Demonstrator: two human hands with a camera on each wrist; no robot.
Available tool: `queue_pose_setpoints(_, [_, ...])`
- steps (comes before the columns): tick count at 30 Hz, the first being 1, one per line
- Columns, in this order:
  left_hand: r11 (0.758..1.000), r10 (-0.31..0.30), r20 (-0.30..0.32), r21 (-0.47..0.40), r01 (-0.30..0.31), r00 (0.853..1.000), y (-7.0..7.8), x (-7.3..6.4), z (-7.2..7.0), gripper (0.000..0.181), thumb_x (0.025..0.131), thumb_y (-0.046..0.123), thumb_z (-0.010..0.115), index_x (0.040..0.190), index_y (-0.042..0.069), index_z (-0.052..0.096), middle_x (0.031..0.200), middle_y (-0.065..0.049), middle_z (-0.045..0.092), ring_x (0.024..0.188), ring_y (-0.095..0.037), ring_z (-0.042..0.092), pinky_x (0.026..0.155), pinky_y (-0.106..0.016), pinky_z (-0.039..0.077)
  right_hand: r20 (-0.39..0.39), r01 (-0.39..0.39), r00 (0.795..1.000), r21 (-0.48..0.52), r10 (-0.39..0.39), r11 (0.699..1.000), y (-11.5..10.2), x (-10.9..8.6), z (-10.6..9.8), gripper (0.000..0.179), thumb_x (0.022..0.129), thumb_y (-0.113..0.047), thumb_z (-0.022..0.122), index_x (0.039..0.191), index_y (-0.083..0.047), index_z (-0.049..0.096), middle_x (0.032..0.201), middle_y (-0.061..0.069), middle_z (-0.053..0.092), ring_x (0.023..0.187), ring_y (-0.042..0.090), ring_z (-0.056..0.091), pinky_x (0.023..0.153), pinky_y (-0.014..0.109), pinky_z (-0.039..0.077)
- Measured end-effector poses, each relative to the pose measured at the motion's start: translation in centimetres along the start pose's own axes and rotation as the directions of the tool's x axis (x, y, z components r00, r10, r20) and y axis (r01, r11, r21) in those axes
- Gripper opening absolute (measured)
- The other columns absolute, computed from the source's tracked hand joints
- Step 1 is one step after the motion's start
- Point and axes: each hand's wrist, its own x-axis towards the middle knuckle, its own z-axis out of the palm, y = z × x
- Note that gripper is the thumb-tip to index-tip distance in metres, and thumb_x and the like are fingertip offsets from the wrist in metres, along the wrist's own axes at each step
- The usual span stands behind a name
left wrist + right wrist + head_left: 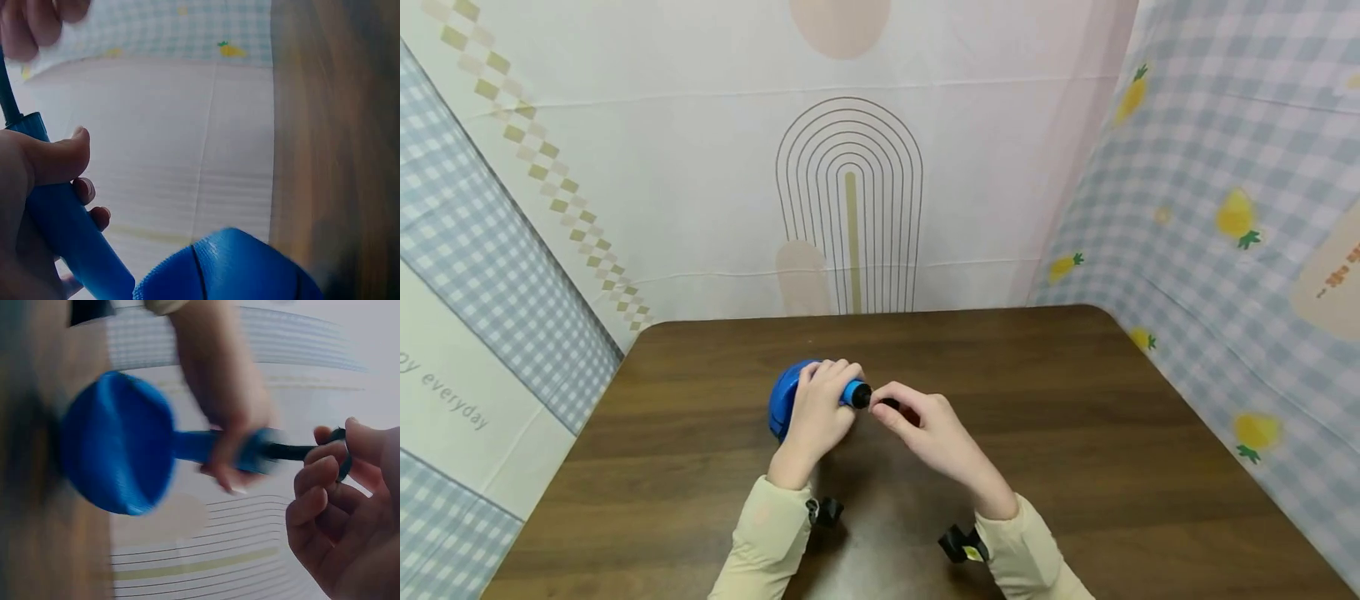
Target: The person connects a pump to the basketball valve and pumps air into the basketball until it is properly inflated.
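Observation:
A blue ball (pixel 783 403) with black seam lines (pixel 199 269) sits on the table at the left of the hands. Its side is caved in with a fold in the right wrist view. Joined to the ball is a blue hand pump (pixel 78 234), lying roughly level. My left hand (pixel 820 406) grips the pump's barrel, fingers wrapped round it. From the barrel's end a black plunger rod (pixel 290 452) sticks out. My right hand (pixel 928 429) holds the black handle (pixel 342 469) at the rod's end, partly hidden by the fingers.
The brown wooden table (pixel 700 500) has its back edge against a white patterned cloth (pixel 715 192). Blue checked cloth (pixel 1195 275) hangs along the right side. Black wrist straps (pixel 955 543) hang near both sleeves.

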Motion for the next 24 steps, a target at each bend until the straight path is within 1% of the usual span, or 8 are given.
queue_pose_setpoints(2, [0.999, -0.043, -0.018, -0.018, 0.043, 0.999, -0.8, -0.1, -0.3, 0.01, 0.084, 0.009, 0.068, 0.085, 0.016, 0.061, 0.083, 0.0, 0.062, 0.089, -0.024, 0.059, 0.099, -0.051, 0.038, 0.019, 0.001, 1.0, 0.015, -0.001, 1.0, -0.6, -0.4, -0.7, 0.011, 0.098, -0.028, 0.055, 0.098, -0.025, 0.066, 0.071, -0.006, 0.055, 0.056, 0.002, 0.044, 0.055, 0.02, 0.042])
queue_pose_setpoints(4, [0.996, -0.082, -0.035, -0.025, 0.082, 0.996, -1.3, -0.2, -0.6, 0.009, 0.085, 0.014, 0.07, 0.084, 0.016, 0.061, 0.083, 0.0, 0.063, 0.091, -0.024, 0.059, 0.1, -0.051, 0.038, 0.025, 0.02, 0.999, 0.027, -0.02, 0.999, -1.2, -0.7, -1.3, 0.01, 0.098, -0.026, 0.056, 0.097, -0.025, 0.066, 0.071, -0.006, 0.056, 0.055, 0.0, 0.044, 0.053, 0.02, 0.042])
queue_pose_setpoints(7, [0.995, -0.1, -0.048, -0.031, 0.098, 0.994, -1.5, -0.2, -0.8, 0.009, 0.084, 0.013, 0.07, 0.085, 0.015, 0.062, 0.085, 0.0, 0.065, 0.092, -0.024, 0.058, 0.099, -0.051, 0.037, 0.003, 0.069, 0.998, 0.048, -0.07, 0.996, -1.5, -0.9, -1.5, 0.008, 0.097, -0.02, 0.057, 0.094, -0.022, 0.065, 0.069, -0.004, 0.054, 0.053, 0.0, 0.041, 0.05, 0.02, 0.039])
queue_pose_setpoints(11, [0.998, -0.056, -0.05, -0.017, 0.055, 0.997, -0.8, 0.0, -0.7, 0.014, 0.08, 0.002, 0.067, 0.086, 0.013, 0.062, 0.085, -0.002, 0.064, 0.091, -0.027, 0.058, 0.099, -0.052, 0.038, -0.046, 0.113, 0.993, 0.043, -0.111, 0.993, -0.8, -0.3, -0.3, 0.007, 0.096, -0.016, 0.058, 0.093, -0.017, 0.064, 0.072, -0.002, 0.056, 0.053, -0.001, 0.04, 0.051, 0.02, 0.04])
queue_pose_setpoints(14, [1.0, -0.007, -0.027, 0.023, 0.007, 1.0, -0.2, 0.0, 0.0, 0.023, 0.074, -0.007, 0.064, 0.087, 0.012, 0.061, 0.085, -0.004, 0.063, 0.092, -0.029, 0.058, 0.1, -0.052, 0.039, -0.042, 0.094, 0.995, 0.01, -0.093, 0.996, 0.5, 0.4, 1.1, 0.009, 0.096, -0.018, 0.056, 0.094, -0.015, 0.064, 0.072, -0.001, 0.056, 0.053, -0.003, 0.041, 0.053, 0.02, 0.042])
queue_pose_setpoints(17, [0.997, 0.034, 0.002, 0.069, -0.034, 0.999, 0.3, -0.1, 0.7, 0.024, 0.075, -0.007, 0.063, 0.088, 0.013, 0.062, 0.085, -0.003, 0.062, 0.093, -0.027, 0.059, 0.101, -0.051, 0.039, -0.018, 0.052, 0.999, 0.007, -0.052, 0.999, 1.6, 0.7, 1.8, 0.01, 0.097, -0.019, 0.056, 0.095, -0.014, 0.064, 0.066, -0.001, 0.053, 0.052, -0.002, 0.043, 0.052, 0.02, 0.042])
queue_pose_setpoints(20, [0.996, 0.051, 0.004, 0.076, -0.051, 0.999, 0.6, -0.2, 1.1, 0.023, 0.076, -0.006, 0.062, 0.089, 0.014, 0.062, 0.086, -0.001, 0.062, 0.092, -0.025, 0.059, 0.101, -0.05, 0.04, 0.0, 0.01, 1.0, 0.005, -0.01, 1.0, 1.8, 0.6, 1.6, 0.01, 0.097, -0.021, 0.056, 0.097, -0.015, 0.065, 0.064, -0.001, 0.052, 0.053, 0.0, 0.044, 0.053, 0.022, 0.043])
queue_pose_setpoints(24, [0.999, 0.046, -0.013, 0.026, -0.045, 0.999, 0.4, -0.2, 0.9, 0.02, 0.079, -0.002, 0.062, 0.088, 0.016, 0.062, 0.085, 0.0, 0.063, 0.091, -0.022, 0.059, 0.099, -0.051, 0.04, 0.032, -0.014, 0.999, -0.036, 0.015, 0.999, 0.7, 0.2, 0.5, 0.012, 0.098, -0.028, 0.056, 0.1, -0.022, 0.066, 0.068, -0.005, 0.054, 0.056, 0.002, 0.045, 0.056, 0.021, 0.043])
